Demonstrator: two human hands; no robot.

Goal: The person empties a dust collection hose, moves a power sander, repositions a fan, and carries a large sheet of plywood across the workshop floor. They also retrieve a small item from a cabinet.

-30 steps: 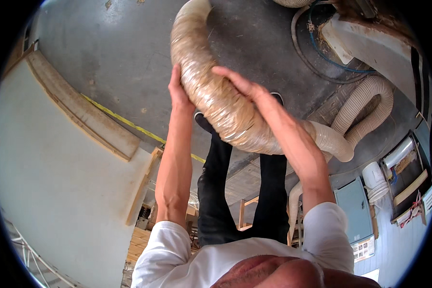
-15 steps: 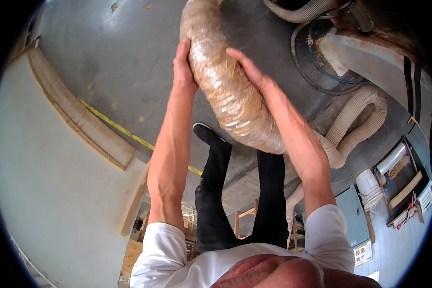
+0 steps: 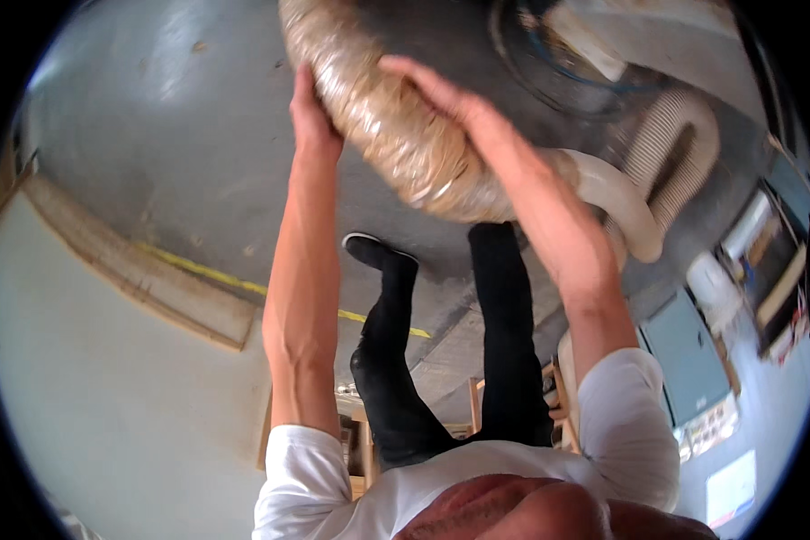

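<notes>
A thick flexible hose (image 3: 405, 144), wrapped in shiny clear film or tape over a brownish layer, is held up in front of me between both hands. My left hand (image 3: 315, 117) grips its left side, thumb along the surface and fingers out of sight underneath. On the opposite side, my right hand (image 3: 436, 94) clasps the hose with the thumb lying on top, its other fingers mostly hidden. The wrapped part runs from the top edge down behind my right forearm, where a pale bare stretch of hose (image 3: 612, 189) shows beyond it.
A ribbed beige hose loop (image 3: 684, 153) lies on the grey floor to the right. A large pale panel (image 3: 135, 387) with a wooden strip (image 3: 153, 261) fills the left. Yellow tape (image 3: 207, 270) crosses the floor. At right stand a blue-grey cabinet (image 3: 686, 355) and a white bucket (image 3: 711, 279).
Both hands and the wrapped hose have moved up and left in the view. The pale hose behind my right forearm has risen with it. My view of the surroundings has also shifted.
</notes>
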